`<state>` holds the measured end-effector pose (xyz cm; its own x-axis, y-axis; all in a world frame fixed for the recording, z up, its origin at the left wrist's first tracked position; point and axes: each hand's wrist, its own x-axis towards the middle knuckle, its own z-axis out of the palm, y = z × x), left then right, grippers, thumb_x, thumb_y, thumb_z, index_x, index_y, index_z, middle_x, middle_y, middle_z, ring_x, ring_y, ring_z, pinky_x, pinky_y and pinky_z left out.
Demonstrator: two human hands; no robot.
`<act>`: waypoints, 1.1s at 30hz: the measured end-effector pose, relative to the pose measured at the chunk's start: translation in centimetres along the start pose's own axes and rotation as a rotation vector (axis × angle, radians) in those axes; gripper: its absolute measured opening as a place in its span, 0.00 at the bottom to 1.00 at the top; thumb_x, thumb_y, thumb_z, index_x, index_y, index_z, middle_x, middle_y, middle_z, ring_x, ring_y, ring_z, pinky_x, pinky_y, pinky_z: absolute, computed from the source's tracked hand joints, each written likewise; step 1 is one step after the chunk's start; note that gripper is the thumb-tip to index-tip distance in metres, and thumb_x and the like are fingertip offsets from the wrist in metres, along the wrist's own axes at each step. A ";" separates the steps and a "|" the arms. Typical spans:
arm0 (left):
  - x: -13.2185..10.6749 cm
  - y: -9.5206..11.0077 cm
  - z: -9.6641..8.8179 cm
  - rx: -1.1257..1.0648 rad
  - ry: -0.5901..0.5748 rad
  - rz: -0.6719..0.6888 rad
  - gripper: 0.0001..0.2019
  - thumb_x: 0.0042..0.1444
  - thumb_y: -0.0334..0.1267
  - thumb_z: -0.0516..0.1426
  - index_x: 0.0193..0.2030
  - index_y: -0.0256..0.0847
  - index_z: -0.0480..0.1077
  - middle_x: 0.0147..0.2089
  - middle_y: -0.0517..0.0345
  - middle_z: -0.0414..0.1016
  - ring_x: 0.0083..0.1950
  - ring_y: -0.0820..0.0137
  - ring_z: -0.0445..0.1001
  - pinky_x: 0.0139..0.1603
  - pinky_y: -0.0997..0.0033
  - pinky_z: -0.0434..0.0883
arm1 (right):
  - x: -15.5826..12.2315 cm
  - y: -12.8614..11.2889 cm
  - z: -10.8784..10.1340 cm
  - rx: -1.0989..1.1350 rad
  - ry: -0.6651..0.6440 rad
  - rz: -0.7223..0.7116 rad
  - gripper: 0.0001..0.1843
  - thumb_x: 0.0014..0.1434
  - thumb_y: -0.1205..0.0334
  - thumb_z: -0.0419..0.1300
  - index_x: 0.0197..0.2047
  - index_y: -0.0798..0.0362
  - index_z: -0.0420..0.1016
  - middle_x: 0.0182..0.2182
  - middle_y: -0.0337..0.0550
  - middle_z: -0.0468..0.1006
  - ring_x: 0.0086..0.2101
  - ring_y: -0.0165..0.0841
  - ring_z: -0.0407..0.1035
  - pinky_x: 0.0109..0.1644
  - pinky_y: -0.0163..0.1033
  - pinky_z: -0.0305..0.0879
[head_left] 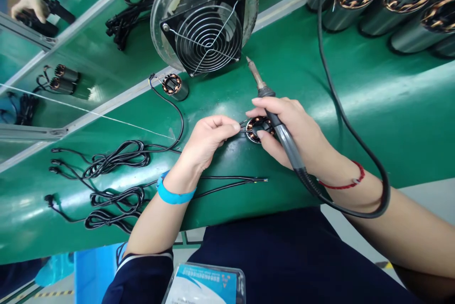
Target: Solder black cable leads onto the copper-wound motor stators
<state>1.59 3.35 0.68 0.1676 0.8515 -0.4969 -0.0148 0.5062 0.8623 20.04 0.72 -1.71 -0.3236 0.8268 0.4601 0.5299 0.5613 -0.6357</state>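
My right hand [302, 133] is closed around a soldering iron [284, 136], its tip pointing up and away toward the fan. The thumb and a finger of that hand also rest on a small motor stator [253, 132] with copper windings. My left hand [213, 138] pinches thin dark wire leads [243, 127] at the stator's left side; the ends inside the fingertips are hidden. Below the left wrist, stripped ends of black power cords [245, 181] lie on the green mat. Another stator [175, 87], with a cord at its leads, stands behind my left hand.
A round fume fan with a wire guard [209, 43] stands at the back. Several larger stators [355, 1] are grouped at the back right. Coiled black cords [117, 159] lie at left. The iron's cable [330, 72] loops over my right forearm. Across the divider, a co-worker's hand [31, 5] holds a black part.
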 end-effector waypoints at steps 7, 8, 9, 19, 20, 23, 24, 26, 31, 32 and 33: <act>0.0 -0.1 0.5 0.026 -0.053 -0.035 0.08 0.42 0.37 0.66 0.25 0.37 0.73 0.17 0.69 0.62 0.19 0.83 0.54 0.21 0.78 0.52 | 0.1 0.1 0.3 -0.055 -0.026 -0.037 0.28 0.58 0.67 0.56 0.61 0.49 0.58 0.47 0.45 0.78 0.47 0.41 0.71 0.48 0.49 0.67; -0.1 0.0 0.3 0.026 -0.077 -0.043 0.09 0.44 0.39 0.66 0.25 0.37 0.72 0.17 0.69 0.60 0.18 0.84 0.52 0.20 0.78 0.50 | 0.1 0.1 0.4 -0.079 -0.024 -0.056 0.26 0.59 0.66 0.57 0.60 0.49 0.58 0.46 0.45 0.78 0.45 0.42 0.71 0.47 0.49 0.67; -0.2 0.1 0.1 0.024 -0.105 -0.053 0.10 0.46 0.41 0.65 0.25 0.37 0.72 0.17 0.69 0.58 0.18 0.84 0.50 0.20 0.79 0.47 | 0.2 0.1 0.5 -0.107 -0.018 -0.073 0.25 0.60 0.65 0.57 0.60 0.50 0.59 0.45 0.46 0.78 0.44 0.42 0.71 0.45 0.48 0.66; -0.4 -0.5 0.2 0.226 -0.337 0.013 0.09 0.50 0.37 0.61 0.25 0.37 0.67 0.24 0.62 0.69 0.25 0.79 0.63 0.28 0.77 0.61 | 0.2 -0.5 1.5 -0.101 0.124 -0.003 0.19 0.61 0.68 0.57 0.55 0.48 0.63 0.34 0.38 0.79 0.35 0.37 0.70 0.39 0.43 0.65; -0.5 -0.6 0.4 0.266 -0.309 0.054 0.09 0.52 0.37 0.59 0.25 0.37 0.66 0.24 0.63 0.68 0.25 0.79 0.63 0.29 0.77 0.61 | 0.2 -0.5 1.5 -0.094 0.129 0.020 0.19 0.61 0.68 0.57 0.55 0.48 0.63 0.34 0.38 0.79 0.35 0.37 0.71 0.39 0.43 0.66; -0.4 -0.5 0.2 0.425 -0.127 0.221 0.07 0.56 0.36 0.56 0.29 0.38 0.68 0.24 0.65 0.66 0.26 0.77 0.61 0.29 0.76 0.59 | 0.3 -0.5 1.5 -0.056 0.148 0.067 0.21 0.61 0.68 0.56 0.57 0.48 0.63 0.38 0.41 0.80 0.39 0.38 0.72 0.43 0.45 0.69; -0.3 -0.2 -0.3 0.485 -0.060 0.275 0.06 0.56 0.36 0.55 0.30 0.38 0.68 0.24 0.65 0.65 0.27 0.77 0.61 0.30 0.75 0.59 | 0.3 -0.4 1.3 -0.044 0.150 0.071 0.22 0.61 0.68 0.56 0.58 0.48 0.62 0.40 0.42 0.80 0.40 0.38 0.73 0.45 0.45 0.69; -0.1 0.7 -1.7 0.595 0.064 0.352 0.06 0.56 0.35 0.54 0.30 0.38 0.69 0.26 0.64 0.67 0.30 0.75 0.63 0.32 0.75 0.59 | 0.3 -0.1 0.8 -0.041 0.148 0.063 0.23 0.61 0.68 0.55 0.60 0.49 0.62 0.42 0.44 0.80 0.42 0.39 0.73 0.47 0.47 0.71; 1.3 3.3 -6.3 0.763 0.445 0.408 0.07 0.58 0.35 0.53 0.39 0.38 0.70 0.32 0.61 0.69 0.34 0.73 0.67 0.37 0.74 0.62 | 0.0 1.0 -0.3 -0.050 0.145 0.076 0.21 0.61 0.68 0.54 0.58 0.49 0.65 0.39 0.44 0.81 0.39 0.38 0.76 0.44 0.45 0.74; 1.6 3.7 -6.9 0.801 0.497 0.395 0.09 0.58 0.36 0.53 0.43 0.38 0.70 0.33 0.60 0.70 0.34 0.72 0.67 0.38 0.74 0.63 | 0.0 1.2 -0.3 -0.043 0.144 0.083 0.21 0.61 0.68 0.54 0.58 0.49 0.65 0.39 0.44 0.81 0.39 0.38 0.76 0.44 0.45 0.75; 2.0 4.1 -7.4 0.855 0.516 0.359 0.13 0.58 0.38 0.53 0.48 0.38 0.69 0.35 0.58 0.72 0.36 0.71 0.69 0.39 0.73 0.64 | 0.0 1.3 -0.4 -0.038 0.144 0.084 0.20 0.62 0.67 0.54 0.57 0.49 0.65 0.39 0.44 0.81 0.39 0.38 0.76 0.44 0.45 0.75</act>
<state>-5.42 8.17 2.51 -0.1506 0.9886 -0.0081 0.7515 0.1198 0.6488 21.01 1.38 -2.29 -0.1633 0.8550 0.4922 0.5801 0.4868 -0.6531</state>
